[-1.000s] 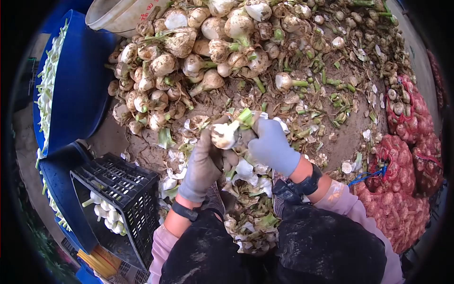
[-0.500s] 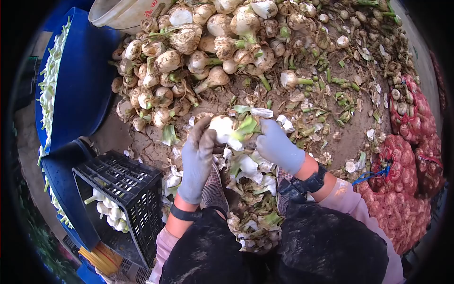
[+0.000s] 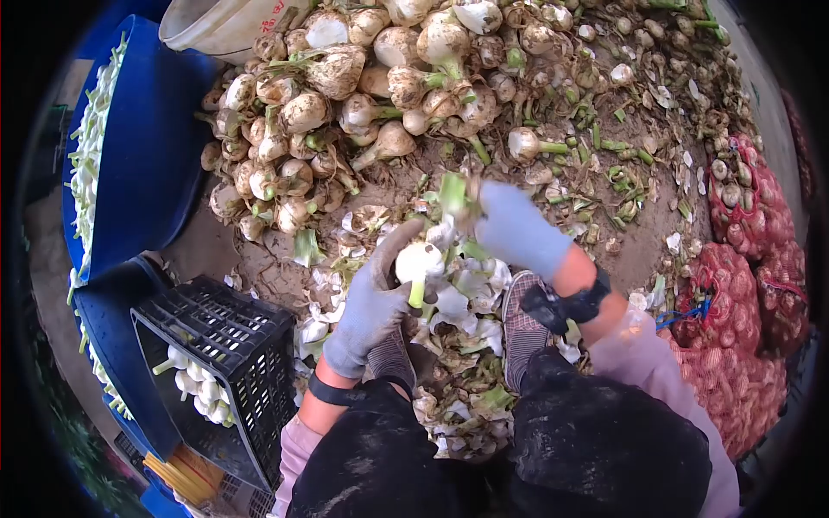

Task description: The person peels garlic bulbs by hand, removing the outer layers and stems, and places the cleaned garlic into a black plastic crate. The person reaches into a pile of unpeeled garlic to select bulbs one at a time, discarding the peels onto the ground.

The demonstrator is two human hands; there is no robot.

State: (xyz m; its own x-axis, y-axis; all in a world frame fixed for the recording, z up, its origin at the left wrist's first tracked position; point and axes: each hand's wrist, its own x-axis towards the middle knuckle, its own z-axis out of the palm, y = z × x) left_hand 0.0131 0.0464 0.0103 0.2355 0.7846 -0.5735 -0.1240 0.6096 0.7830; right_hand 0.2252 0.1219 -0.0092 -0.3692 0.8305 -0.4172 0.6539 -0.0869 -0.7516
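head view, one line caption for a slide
Gloved left hand holds a peeled garlic bulb; right hand grips stripped green skin above it, dirty bulbs piled beyond.

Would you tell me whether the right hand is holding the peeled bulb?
No, the left hand grips the bulb, while the right hand pinches green skin above it.

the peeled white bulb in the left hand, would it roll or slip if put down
Probably rolls: the bulb in the left hand looks round, though its short green stub may check it. Its clean white skin looks smooth, so possibly slippery to grip.
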